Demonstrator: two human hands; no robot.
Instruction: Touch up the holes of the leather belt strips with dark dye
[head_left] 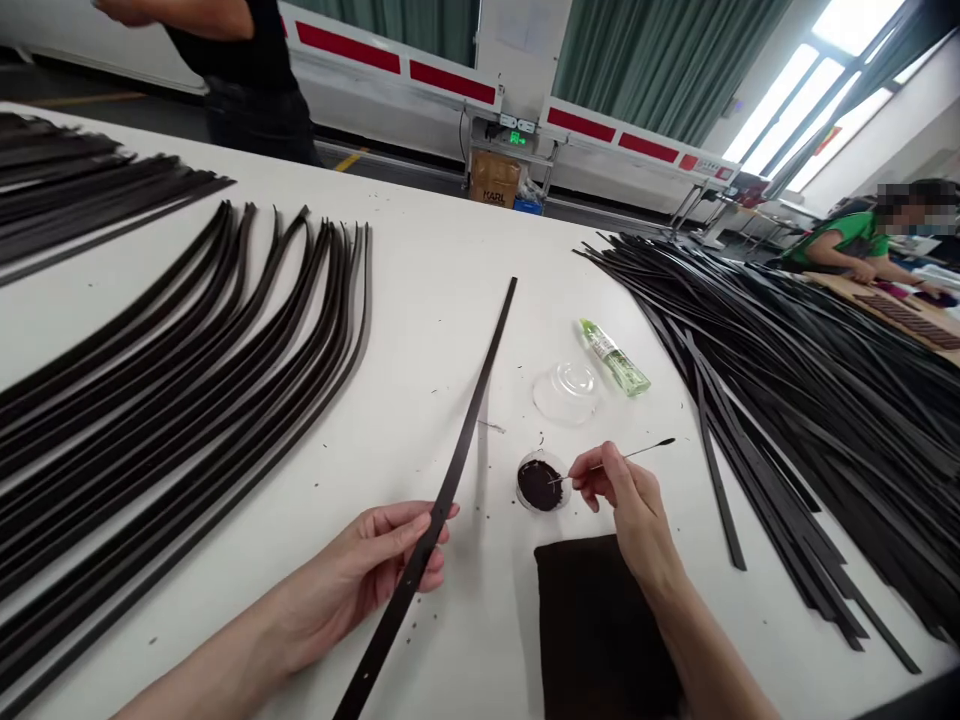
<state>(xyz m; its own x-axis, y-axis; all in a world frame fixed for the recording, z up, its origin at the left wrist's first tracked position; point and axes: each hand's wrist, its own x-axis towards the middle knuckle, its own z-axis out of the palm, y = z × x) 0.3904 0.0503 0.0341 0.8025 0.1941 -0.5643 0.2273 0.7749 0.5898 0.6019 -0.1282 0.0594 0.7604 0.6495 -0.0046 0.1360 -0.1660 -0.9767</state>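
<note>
My left hand [397, 555] grips a long dark strap [466, 435] between thumb and fingers; small holes show along its near part. The strap slants up and away over the table. In my right hand [619, 490] is a thin metal spatula [651, 447], pinched near its middle. Its near tip dips into a small round clear dish [541, 482] of dark brown paste, while its flattened dark end points right. A dark cloth or leather piece [600, 630] lies flat beneath my right forearm.
Behind the dish lie a clear plastic lid [568, 392] and a green tube [615, 358]. Many dark straps cover the white table [442, 260] at left [225, 370] and right [787, 400]. One person [247, 80] stands across the table; another [847, 245] works at far right.
</note>
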